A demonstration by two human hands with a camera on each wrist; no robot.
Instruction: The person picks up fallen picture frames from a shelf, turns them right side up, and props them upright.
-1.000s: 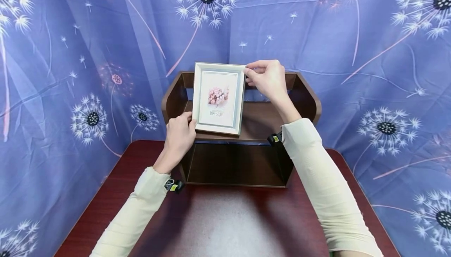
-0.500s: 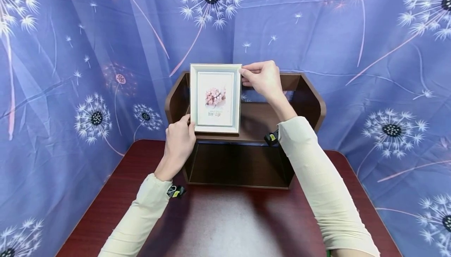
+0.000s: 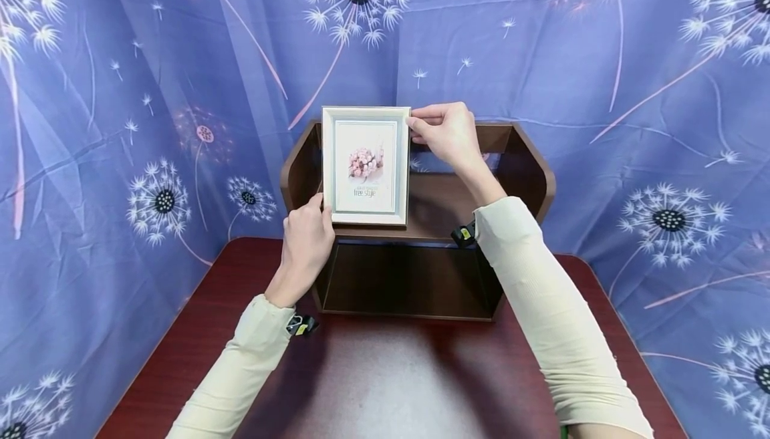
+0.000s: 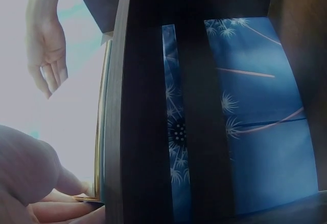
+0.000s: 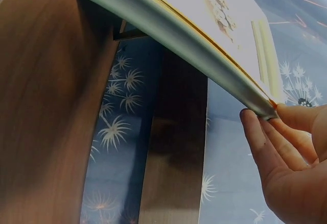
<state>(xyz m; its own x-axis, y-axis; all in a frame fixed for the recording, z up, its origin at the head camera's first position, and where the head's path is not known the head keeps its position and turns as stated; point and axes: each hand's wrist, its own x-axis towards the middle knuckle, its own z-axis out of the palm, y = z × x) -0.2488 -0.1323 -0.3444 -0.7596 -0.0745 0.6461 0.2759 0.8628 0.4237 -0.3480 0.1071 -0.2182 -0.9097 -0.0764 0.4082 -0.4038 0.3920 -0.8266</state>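
A white picture frame (image 3: 365, 202) with a pink flower print stands upright at the left of the upper shelf (image 3: 442, 208) of a dark brown two-tier rack (image 3: 534, 178). Its lower left corner is pinched between the thumb and fingers of my left hand (image 3: 305, 245). At the upper right corner, the thumb and fingertips of my right hand (image 3: 446, 133) grip the edge. The right wrist view shows the frame's side edge (image 5: 189, 50) running down to the right fingertips. Glare washes out the frame's front in the left wrist view.
The rack stands at the back of a dark red table (image 3: 385, 372), its lower tier (image 3: 403, 282) open at the front. A blue dandelion-print curtain (image 3: 541, 58) hangs behind and on both sides. The rack's back has gaps between its boards.
Both hands have straightened the picture frame from a slight tilt and shifted it a little to the left. They keep their grip at the same two corners.
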